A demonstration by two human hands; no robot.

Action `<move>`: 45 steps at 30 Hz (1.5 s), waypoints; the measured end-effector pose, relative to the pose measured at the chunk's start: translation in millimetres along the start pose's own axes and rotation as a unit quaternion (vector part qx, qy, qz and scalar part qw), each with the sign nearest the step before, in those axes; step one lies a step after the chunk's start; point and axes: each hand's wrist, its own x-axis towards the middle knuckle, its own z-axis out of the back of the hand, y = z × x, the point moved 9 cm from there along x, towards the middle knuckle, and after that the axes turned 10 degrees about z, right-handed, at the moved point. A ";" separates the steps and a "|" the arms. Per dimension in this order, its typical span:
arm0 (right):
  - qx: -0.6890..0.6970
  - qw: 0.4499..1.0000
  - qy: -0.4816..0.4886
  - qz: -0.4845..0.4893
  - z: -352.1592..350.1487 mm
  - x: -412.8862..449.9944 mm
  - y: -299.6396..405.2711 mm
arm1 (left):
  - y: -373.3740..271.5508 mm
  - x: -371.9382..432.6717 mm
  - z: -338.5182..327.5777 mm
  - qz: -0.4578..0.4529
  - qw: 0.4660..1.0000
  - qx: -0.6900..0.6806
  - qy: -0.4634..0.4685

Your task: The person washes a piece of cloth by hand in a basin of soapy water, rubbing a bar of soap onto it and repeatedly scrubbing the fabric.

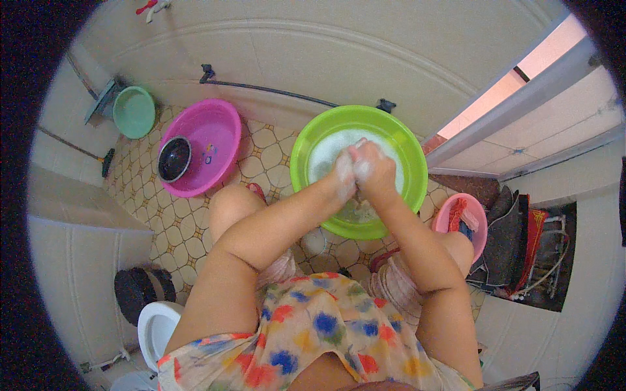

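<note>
Both hands meet over a lime-green plastic basin (299, 166) that holds water topped with white suds (323, 144). My left hand (345, 172) is coated in foam and presses against the other hand. Foam also clings to my right hand (375, 167), whose fingers are curled inward. Whether anything is held between the two hands cannot be made out, as the fingers and lather hide it. Below the wrists, murky water (359, 212) shows near the basin's close side.
Left on the tiled floor (266, 146) are a magenta basin (215, 132) holding a dark bowl (175, 159), and a pale green bucket (134, 112). At right, a pink tub (442, 210) contains red and blue cloth (458, 215). A dark rail (274, 90) runs along the wall behind.
</note>
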 end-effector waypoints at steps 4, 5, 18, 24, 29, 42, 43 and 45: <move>0.016 0.989 -0.020 -0.143 2.4 -0.2 -52.2 | 10.4 14.3 3.9 -0.013 0.995 0.095 0.001; -0.021 0.987 0.001 -0.159 0.1 -0.8 -55.5 | 11.4 15.4 2.0 -0.014 0.994 0.107 0.007; 0.002 0.990 -0.021 -0.141 2.4 1.9 -54.1 | 6.4 16.5 -1.3 -0.012 0.993 0.115 -0.006; -0.006 0.998 0.017 -0.066 -20.6 -12.2 -16.3 | 0.6 15.1 1.0 -0.016 1.000 0.015 -0.016; 0.002 0.995 -0.003 -0.100 -0.6 -0.5 -36.9 | 2.2 9.0 4.1 -0.045 0.996 0.064 -0.037; 0.008 0.998 0.014 -0.069 -5.1 -3.1 -22.5 | 11.6 7.6 -5.3 0.049 0.998 0.041 0.026; 0.036 0.991 0.014 -0.128 -5.8 -5.1 -39.8 | 4.0 6.9 -2.9 -0.030 0.998 0.064 0.001; 0.022 0.991 -0.007 -0.135 -1.5 -1.7 -50.3 | 8.8 18.8 3.0 -0.024 0.996 0.089 0.014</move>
